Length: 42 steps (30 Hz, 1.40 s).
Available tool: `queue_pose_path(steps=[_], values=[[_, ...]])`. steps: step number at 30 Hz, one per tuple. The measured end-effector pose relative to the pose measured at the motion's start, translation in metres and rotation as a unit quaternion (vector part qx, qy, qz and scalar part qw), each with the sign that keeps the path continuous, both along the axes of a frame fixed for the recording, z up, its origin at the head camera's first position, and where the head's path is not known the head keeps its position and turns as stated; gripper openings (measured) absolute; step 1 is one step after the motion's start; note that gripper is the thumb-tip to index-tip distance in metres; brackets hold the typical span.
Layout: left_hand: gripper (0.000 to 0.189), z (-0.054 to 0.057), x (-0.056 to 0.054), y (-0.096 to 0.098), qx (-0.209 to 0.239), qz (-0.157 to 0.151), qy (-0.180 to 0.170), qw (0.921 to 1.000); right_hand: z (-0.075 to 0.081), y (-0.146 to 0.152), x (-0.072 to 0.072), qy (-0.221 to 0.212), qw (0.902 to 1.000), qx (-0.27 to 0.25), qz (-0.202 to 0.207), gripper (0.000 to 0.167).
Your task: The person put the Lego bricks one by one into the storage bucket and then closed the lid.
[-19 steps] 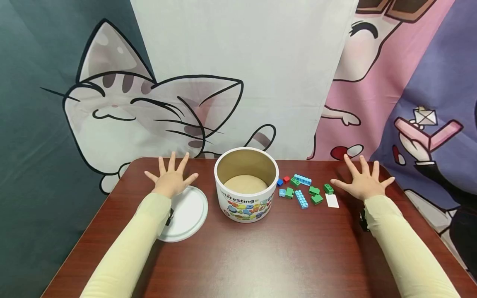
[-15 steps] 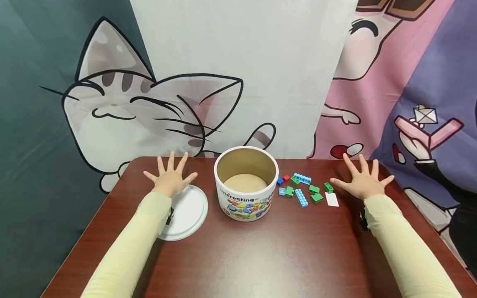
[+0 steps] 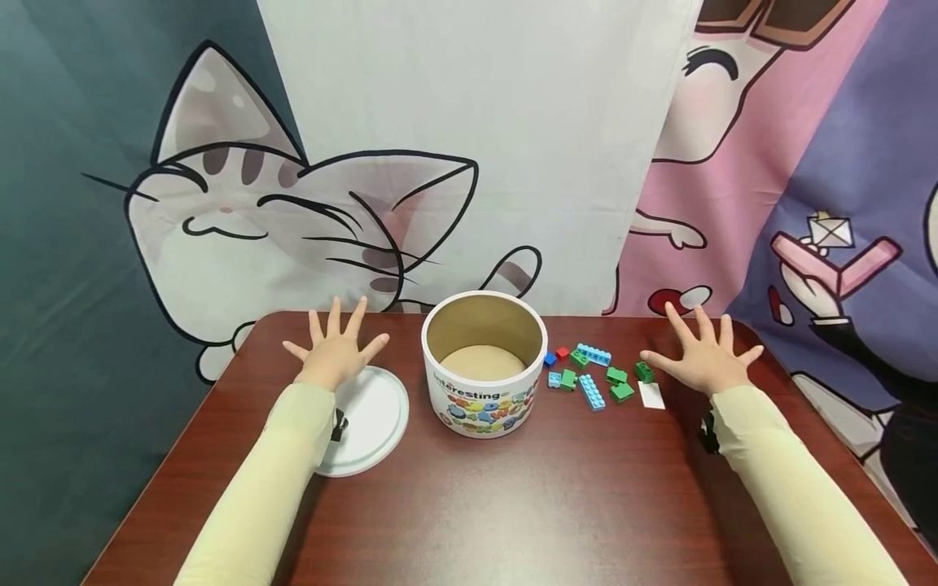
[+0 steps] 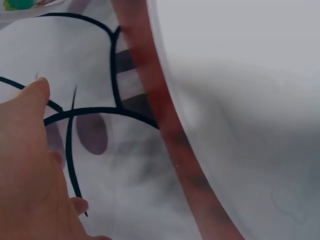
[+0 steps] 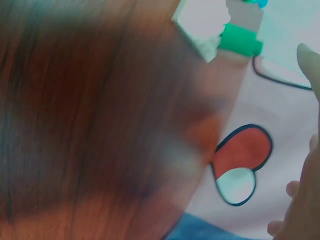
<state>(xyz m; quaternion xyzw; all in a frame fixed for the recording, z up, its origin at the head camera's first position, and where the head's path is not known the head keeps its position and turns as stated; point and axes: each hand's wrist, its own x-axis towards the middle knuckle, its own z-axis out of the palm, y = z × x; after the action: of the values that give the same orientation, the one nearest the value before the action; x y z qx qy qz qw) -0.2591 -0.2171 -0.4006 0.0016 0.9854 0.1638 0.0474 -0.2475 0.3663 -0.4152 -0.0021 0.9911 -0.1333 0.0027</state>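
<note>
My left hand [image 3: 331, 355] is spread with straight fingers at the table's far left, over the back edge of a round white lid [image 3: 372, 423]. Fingers splayed, my right hand [image 3: 705, 358] hovers at the far right, beside a small white card [image 3: 651, 395] and a green toy brick [image 3: 644, 372]. Neither hand holds anything. Between them stands a white tub [image 3: 484, 415] with a colourful "Interesting" label, its top uncovered and its inside bare. Several toy bricks lie right of the tub, among them a light blue long brick [image 3: 592, 392] and a red brick [image 3: 562, 353].
The dark red wooden table [image 3: 513, 513] ends at a straight back edge. Close behind it hangs a cloth backdrop [image 3: 469, 98] with a cartoon cat and other drawn figures. In the right wrist view, a green brick [image 5: 240, 41] shows near that edge.
My right hand has shifted slightly left, nearer the white card. The left hand stays spread in almost the same place; the lid, tub and bricks have not moved.
</note>
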Motion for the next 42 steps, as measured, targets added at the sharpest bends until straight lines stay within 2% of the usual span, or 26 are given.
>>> queue_pose_path(steps=[3,6,9,12,15,18,21,23,26,31,36,42], values=[[0.095,0.003,0.004,-0.001,0.002,0.004,-0.003,1.0000,0.003,-0.008,0.002,0.001,1.0000,-0.003,0.009,0.105],[0.094,0.006,0.007,0.000,-0.001,-0.001,0.012,0.9999,0.005,-0.013,0.004,0.001,0.9997,-0.022,0.013,0.103],[0.091,0.008,0.010,0.003,0.006,-0.017,0.045,0.9988,0.007,-0.013,0.008,0.002,0.9990,-0.043,0.015,0.100],[0.085,0.011,0.016,0.007,0.021,-0.031,0.100,0.9943,0.008,-0.014,0.012,0.009,0.9978,-0.063,0.019,0.099],[0.077,0.015,0.023,0.012,0.047,-0.045,0.170,0.9833,0.007,-0.016,0.015,0.030,0.9955,-0.085,0.031,0.097],[0.073,0.020,0.032,0.021,0.073,-0.067,0.235,0.9670,0.007,-0.019,0.018,0.055,0.9912,-0.113,0.043,0.087],[0.071,0.027,0.042,0.032,0.085,-0.093,0.270,0.9546,0.005,-0.023,0.023,0.076,0.9861,-0.143,0.039,0.072],[0.072,0.030,0.049,0.040,0.084,-0.107,0.277,0.9510,0.002,-0.026,0.026,0.086,0.9825,-0.164,0.023,0.063],[0.073,0.031,0.056,0.053,0.068,-0.115,0.279,0.9510,-0.003,-0.032,0.028,0.096,0.9776,-0.187,-0.004,0.052],[0.076,0.029,0.065,0.073,0.052,-0.121,0.283,0.9500,-0.011,-0.040,0.023,0.084,0.9749,-0.201,-0.048,0.044],[0.078,0.021,0.068,0.079,0.049,-0.133,0.271,0.9520,-0.014,-0.044,0.019,0.055,0.9771,-0.195,-0.065,0.045],[0.081,0.015,0.066,0.080,0.051,-0.150,0.231,0.9600,-0.019,-0.045,0.021,0.037,0.9783,-0.191,-0.070,0.037]])
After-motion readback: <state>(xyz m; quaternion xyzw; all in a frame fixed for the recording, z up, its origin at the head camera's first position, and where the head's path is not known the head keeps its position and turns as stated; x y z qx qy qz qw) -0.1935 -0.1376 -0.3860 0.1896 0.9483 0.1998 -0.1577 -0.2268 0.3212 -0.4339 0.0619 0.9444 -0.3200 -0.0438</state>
